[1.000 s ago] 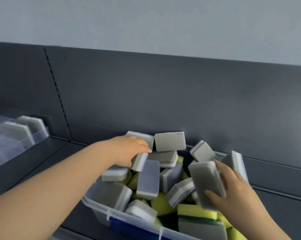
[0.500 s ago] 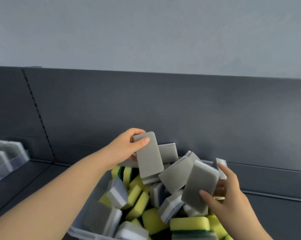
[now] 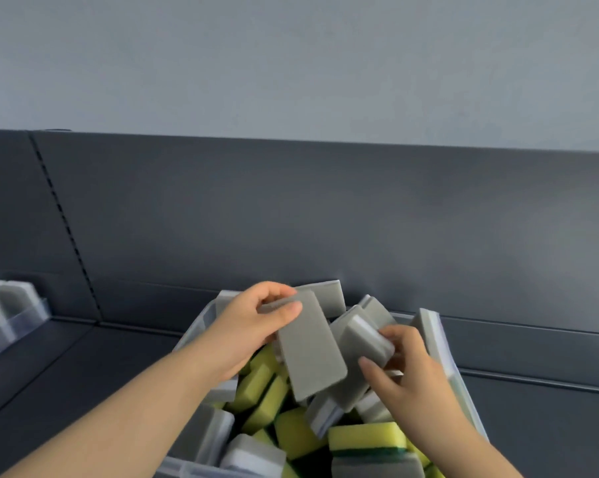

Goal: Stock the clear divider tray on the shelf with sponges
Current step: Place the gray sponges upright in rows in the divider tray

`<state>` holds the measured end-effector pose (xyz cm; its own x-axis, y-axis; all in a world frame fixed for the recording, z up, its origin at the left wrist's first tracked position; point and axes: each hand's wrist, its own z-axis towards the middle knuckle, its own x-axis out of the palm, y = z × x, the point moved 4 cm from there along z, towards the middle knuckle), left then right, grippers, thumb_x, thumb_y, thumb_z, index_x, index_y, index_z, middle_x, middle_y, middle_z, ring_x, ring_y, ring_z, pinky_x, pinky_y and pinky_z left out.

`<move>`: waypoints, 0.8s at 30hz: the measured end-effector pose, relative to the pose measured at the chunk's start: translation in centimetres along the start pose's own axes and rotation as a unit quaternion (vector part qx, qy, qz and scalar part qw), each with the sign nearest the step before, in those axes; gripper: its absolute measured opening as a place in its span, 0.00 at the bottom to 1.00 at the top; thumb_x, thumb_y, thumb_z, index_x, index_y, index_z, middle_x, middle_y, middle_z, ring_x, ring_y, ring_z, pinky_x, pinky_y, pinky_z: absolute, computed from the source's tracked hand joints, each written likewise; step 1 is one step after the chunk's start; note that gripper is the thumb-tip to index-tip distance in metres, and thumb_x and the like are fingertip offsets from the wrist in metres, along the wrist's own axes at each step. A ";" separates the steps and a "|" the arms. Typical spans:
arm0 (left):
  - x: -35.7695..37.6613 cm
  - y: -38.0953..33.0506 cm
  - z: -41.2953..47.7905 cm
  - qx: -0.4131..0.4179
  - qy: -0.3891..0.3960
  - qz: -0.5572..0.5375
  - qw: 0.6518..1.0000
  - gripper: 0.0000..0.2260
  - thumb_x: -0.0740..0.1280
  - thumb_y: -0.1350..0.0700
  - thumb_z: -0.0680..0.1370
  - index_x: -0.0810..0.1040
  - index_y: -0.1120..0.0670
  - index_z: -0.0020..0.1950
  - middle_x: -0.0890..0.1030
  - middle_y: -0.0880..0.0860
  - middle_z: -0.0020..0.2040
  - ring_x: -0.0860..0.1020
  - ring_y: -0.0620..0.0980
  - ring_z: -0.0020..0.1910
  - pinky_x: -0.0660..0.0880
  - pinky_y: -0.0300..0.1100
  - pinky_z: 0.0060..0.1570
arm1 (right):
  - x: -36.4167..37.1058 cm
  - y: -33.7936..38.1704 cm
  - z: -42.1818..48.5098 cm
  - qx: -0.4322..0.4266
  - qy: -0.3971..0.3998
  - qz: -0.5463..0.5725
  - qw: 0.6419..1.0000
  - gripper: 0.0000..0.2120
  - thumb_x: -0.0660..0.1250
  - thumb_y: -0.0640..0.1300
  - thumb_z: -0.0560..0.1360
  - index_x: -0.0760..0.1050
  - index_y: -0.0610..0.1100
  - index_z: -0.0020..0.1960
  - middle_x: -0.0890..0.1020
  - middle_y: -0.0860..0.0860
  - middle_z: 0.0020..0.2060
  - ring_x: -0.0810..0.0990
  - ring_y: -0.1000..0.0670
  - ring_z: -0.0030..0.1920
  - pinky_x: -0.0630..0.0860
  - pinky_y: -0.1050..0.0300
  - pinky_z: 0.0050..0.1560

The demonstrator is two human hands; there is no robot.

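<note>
Above the clear bin [image 3: 195, 330] of mixed sponges, a grey sponge [image 3: 310, 350] hangs, pinched at its top end by the left hand [image 3: 253, 326]. Just right of it, touching, the right hand [image 3: 408, 370] grips a second grey sponge [image 3: 358, 341]. Well apart on the shelf [image 3: 84, 367], far left, sits the divider tray [image 3: 29, 319].

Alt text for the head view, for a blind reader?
The left hand grips a grey sponge and the right hand a second sponge, above a clear bin heaped with grey and yellow sponges on a dark shelf. At far left, the divider tray holds a few grey sponges.
</note>
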<state>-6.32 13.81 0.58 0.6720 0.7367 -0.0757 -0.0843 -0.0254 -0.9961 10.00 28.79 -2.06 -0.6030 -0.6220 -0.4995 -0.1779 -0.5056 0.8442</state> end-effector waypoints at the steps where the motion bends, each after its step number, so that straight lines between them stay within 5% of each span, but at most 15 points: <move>1: 0.2 0.3 0.0 0.019 -0.007 0.049 0.999 0.08 0.73 0.55 0.72 0.78 0.52 0.48 0.81 0.52 0.51 0.79 0.46 0.49 0.76 0.43 0.50 | 0.0 -0.1 -0.1 0.001 -0.004 0.010 1.000 0.16 0.71 0.45 0.70 0.66 0.55 0.49 0.79 0.55 0.42 0.80 0.57 0.39 0.77 0.59 0.42; 5: 1.2 1.1 -0.5 0.039 0.005 0.149 0.988 0.15 0.78 0.57 0.65 0.73 0.52 0.42 0.82 0.47 0.47 0.80 0.47 0.50 0.77 0.43 0.51 | -0.7 -0.5 -0.3 -0.014 -0.008 0.017 1.000 0.17 0.69 0.41 0.70 0.65 0.55 0.49 0.78 0.56 0.44 0.79 0.58 0.37 0.74 0.68 0.37; 11: 3.4 0.8 -2.1 0.061 0.061 0.339 0.937 0.23 0.78 0.48 0.64 0.71 0.32 0.51 0.75 0.37 0.51 0.72 0.30 0.51 0.70 0.27 0.50 | -1.2 -1.4 -0.8 -0.071 0.048 -0.030 0.996 0.25 0.63 0.43 0.68 0.61 0.69 0.55 0.71 0.65 0.54 0.75 0.58 0.41 0.70 0.70 0.41; 15: 5.2 1.0 -3.3 0.069 0.066 0.377 0.921 0.21 0.75 0.47 0.67 0.71 0.34 0.56 0.72 0.34 0.52 0.69 0.29 0.53 0.65 0.22 0.49 | -0.4 -2.7 -0.7 -0.107 0.081 -0.067 0.989 0.20 0.64 0.57 0.65 0.59 0.67 0.52 0.67 0.65 0.51 0.72 0.63 0.49 0.66 0.78 0.47; 18: 5.6 1.5 -3.9 0.058 0.057 0.381 0.921 0.23 0.74 0.47 0.69 0.71 0.36 0.61 0.70 0.32 0.54 0.67 0.27 0.54 0.62 0.20 0.50 | -0.4 -3.3 -0.6 -0.119 0.072 -0.070 0.988 0.22 0.74 0.51 0.68 0.63 0.61 0.52 0.68 0.65 0.48 0.71 0.63 0.46 0.65 0.78 0.45; 24: 3.6 0.7 -5.7 0.053 0.046 0.370 0.926 0.25 0.71 0.54 0.73 0.68 0.39 0.66 0.67 0.29 0.54 0.64 0.18 0.52 0.62 0.16 0.47 | -1.0 -2.4 -1.0 -0.121 -0.026 -0.035 0.992 0.18 0.75 0.44 0.67 0.71 0.53 0.52 0.74 0.58 0.46 0.73 0.64 0.45 0.67 0.78 0.44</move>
<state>0.24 12.57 -0.59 0.4602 0.4838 -0.7444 -0.6152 -0.4309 -0.6603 11.80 29.99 -3.74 -0.6368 -0.5514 -0.5389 -0.0333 -0.6786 0.7337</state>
